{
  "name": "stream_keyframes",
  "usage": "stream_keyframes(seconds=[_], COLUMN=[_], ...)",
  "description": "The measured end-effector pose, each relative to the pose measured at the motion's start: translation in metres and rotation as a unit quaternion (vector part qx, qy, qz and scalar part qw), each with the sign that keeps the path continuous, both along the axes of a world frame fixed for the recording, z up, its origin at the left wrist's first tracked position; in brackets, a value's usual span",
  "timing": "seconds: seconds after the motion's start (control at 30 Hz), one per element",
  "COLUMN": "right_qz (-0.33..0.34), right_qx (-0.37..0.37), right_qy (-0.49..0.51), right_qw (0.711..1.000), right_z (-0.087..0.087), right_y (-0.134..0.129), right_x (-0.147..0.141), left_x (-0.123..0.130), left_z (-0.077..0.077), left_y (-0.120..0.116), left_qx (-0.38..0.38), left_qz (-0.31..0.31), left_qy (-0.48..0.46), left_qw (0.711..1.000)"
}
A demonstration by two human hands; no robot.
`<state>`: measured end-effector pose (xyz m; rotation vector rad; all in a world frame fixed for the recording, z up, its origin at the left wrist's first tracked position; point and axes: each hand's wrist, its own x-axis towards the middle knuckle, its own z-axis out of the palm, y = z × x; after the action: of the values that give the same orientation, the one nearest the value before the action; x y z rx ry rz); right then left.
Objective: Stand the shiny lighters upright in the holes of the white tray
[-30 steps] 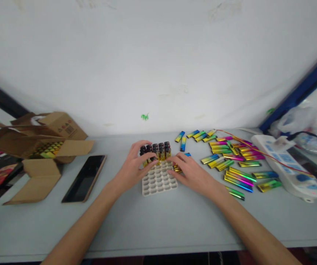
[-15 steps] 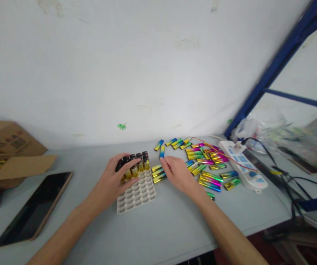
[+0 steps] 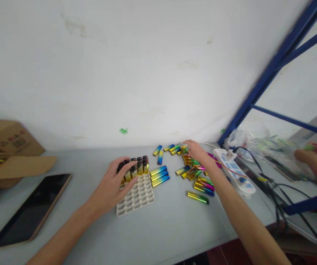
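Observation:
My left hand (image 3: 117,179) curves its thumb and fingers around a group of black-topped, gold-bodied lighters (image 3: 140,167). They stand upright in the back rows of a white tray (image 3: 136,197) with oval holes; the front holes hold nothing. My right hand (image 3: 198,151) is over the back of a loose pile of shiny, colour-graded sleeves (image 3: 193,167). Its bent fingers touch a yellowish piece there, but the fingertips are partly hidden. Three yellow-to-blue sleeves (image 3: 160,176) lie side by side right of the tray. Two more sleeves (image 3: 160,157) lie behind them.
A phone-like black slab (image 3: 31,213) lies at left, near an open cardboard box (image 3: 11,138) with yellow-topped items inside. At right are a white power strip (image 3: 234,171), cables, and a blue metal frame (image 3: 269,81). Beyond it, another person's hands (image 3: 310,154) are among plastic bags.
My right hand has moved from the sleeve behind the tray, leaving it on the table, to the back of the pile at right. My left hand stays at the lighters. The view has shifted slightly.

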<state>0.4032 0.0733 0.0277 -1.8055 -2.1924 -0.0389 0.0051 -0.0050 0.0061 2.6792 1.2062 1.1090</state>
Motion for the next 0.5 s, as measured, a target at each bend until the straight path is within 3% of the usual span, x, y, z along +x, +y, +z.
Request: stream_keyframes(seconds=[0.2, 0.37, 0.5], right_qz=[0.027, 0.054, 0.071], right_qx=[-0.02, -0.017, 0.013], right_qy=[-0.035, -0.044, -0.001], right_qw=[0.999, 0.997, 0.997], right_z=[-0.013, -0.002, 0.013], right_y=[-0.006, -0.014, -0.029], right_x=[-0.002, -0.005, -0.025], left_x=[-0.001, 0.001, 0.004], left_z=[0.01, 0.016, 0.024], left_y=[-0.006, -0.009, -0.017], left_qx=[0.011, 0.028, 0.078], left_qz=[-0.001, -0.009, 0.005], left_qy=[-0.008, -0.023, -0.084], left_qw=[1.0, 0.999, 0.993])
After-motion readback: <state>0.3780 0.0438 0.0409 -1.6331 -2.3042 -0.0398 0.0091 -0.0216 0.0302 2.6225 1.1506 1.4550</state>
